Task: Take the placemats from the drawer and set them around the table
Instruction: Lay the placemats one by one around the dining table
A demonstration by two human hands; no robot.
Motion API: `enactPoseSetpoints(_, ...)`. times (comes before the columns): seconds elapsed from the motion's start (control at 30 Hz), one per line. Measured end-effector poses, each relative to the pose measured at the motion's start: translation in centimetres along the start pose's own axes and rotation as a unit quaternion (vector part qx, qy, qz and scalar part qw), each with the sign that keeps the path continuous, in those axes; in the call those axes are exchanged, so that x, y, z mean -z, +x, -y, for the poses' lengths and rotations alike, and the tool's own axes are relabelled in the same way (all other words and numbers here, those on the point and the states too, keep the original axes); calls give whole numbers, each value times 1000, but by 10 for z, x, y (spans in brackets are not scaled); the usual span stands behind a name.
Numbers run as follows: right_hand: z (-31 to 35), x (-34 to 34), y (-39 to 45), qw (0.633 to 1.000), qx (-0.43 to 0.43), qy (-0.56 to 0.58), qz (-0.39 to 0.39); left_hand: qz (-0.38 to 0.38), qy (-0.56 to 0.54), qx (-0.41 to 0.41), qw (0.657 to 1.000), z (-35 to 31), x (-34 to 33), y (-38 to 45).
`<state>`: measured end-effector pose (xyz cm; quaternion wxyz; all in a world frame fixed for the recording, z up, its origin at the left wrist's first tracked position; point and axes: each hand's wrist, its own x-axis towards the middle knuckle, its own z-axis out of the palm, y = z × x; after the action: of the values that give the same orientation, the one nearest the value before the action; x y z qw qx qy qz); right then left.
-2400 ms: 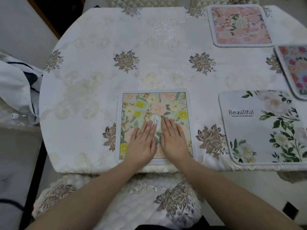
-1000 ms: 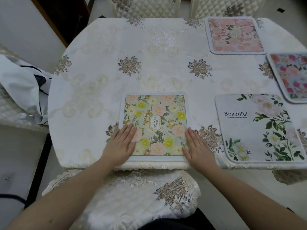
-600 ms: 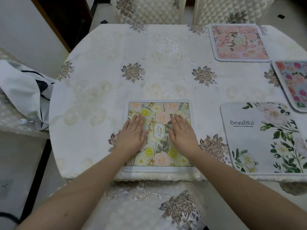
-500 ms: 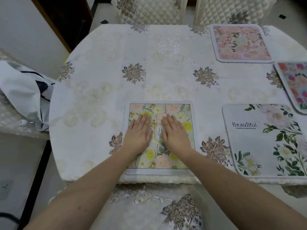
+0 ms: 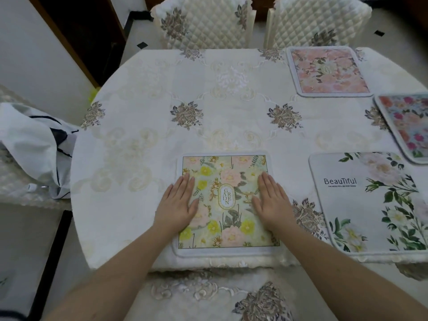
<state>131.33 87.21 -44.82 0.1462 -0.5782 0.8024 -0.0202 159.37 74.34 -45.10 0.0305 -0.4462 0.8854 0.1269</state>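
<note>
Placemat (image 5: 225, 200), floral, marked "Garden": flat at near worktop (image 5: 143, 140) edge. Left hand (image 5: 177, 202) and right hand (image 5: 272, 200) spread flat, pressing its sides. Probably light, thin, floppy; best lifted by pinching an edge or corner.

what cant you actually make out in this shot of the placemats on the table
- Multicolour floral placemat, head view: its right part is cut off by the frame edge.
- Beautiful placemat: its right edge runs out of frame; the small line under the word is too small to read.
- Garden placemat: the left hand and right hand lie flat over its sides, hiding the print beneath.
- The drawer: not in view.
</note>
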Motion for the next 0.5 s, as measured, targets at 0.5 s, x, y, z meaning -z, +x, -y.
enactPoseSetpoints(0.5,-15,24,-80,994,-77,-34,65,100,105,57,988,-1,35,-34)
